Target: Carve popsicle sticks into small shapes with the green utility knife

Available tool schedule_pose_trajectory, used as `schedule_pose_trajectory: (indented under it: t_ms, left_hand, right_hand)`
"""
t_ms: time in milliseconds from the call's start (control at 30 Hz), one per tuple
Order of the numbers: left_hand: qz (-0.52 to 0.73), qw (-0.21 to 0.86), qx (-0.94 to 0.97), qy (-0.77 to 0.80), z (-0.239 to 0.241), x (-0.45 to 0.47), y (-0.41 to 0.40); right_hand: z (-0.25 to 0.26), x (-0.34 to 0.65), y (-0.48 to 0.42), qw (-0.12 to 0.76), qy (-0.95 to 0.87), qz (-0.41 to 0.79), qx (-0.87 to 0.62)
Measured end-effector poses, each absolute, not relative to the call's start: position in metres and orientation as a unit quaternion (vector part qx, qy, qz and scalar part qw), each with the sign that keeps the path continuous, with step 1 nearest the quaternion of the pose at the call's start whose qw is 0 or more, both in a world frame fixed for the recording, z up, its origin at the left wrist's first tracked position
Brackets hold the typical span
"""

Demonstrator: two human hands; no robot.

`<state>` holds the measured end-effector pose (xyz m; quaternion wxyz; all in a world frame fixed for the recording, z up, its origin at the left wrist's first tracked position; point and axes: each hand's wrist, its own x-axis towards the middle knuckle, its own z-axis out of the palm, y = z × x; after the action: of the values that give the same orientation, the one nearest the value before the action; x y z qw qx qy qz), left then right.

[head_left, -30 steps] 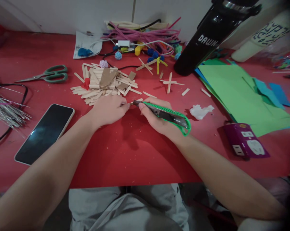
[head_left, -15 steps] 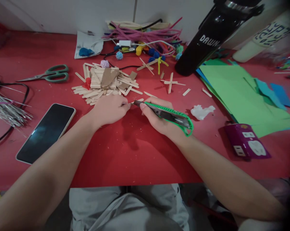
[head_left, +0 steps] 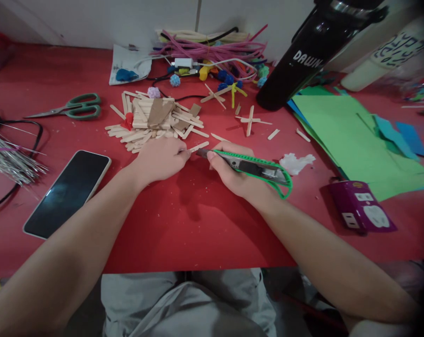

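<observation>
Between its thumb and fingers my left hand [head_left: 164,158] pinches a wooden craft stick [head_left: 200,146], whose free end points to the right. My right hand [head_left: 229,171] is closed around a green utility knife [head_left: 257,167]. The knife's dark tip lies beside the stick, close to my left fingertips; whether it touches the wood I cannot tell. Just behind my left hand lies a heap of craft sticks [head_left: 127,137] with brown cardboard pieces [head_left: 159,113] on it. Another short stick [head_left: 219,137] rests on the red table [head_left: 162,234] beyond my right hand.
To the left are scissors [head_left: 76,107], a phone [head_left: 67,194] and a wire bundle [head_left: 13,157]. Crossed sticks [head_left: 250,120] and pipe cleaners [head_left: 212,50] lie at the back. A black bottle [head_left: 298,61], green paper [head_left: 359,135], crumpled tissue [head_left: 296,164] and a purple packet [head_left: 361,206] are on the right.
My right hand and the utility knife have shifted slightly right, and the knife has turned a little, showing more of the craft stick. My left hand has stayed in place.
</observation>
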<state>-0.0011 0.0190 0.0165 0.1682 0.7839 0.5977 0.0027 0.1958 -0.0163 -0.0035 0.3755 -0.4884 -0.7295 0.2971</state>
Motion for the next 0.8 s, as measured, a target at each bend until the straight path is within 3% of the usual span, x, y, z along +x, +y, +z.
schedule_pose_trajectory:
  t_ms: [233,800]
  left_hand:
    - [0.011,0.171,0.791,0.587,0.0162,-0.0031,0.0188]
    - [0.007,0.167,0.789,0.592,0.0163,-0.0027,0.0184]
  right_hand:
    - [-0.0093,0.1954,-0.0122,0.405,-0.725,0.285,-0.479]
    - [-0.0075,0.1959,-0.0131,0.385,-0.727,0.310,-0.476]
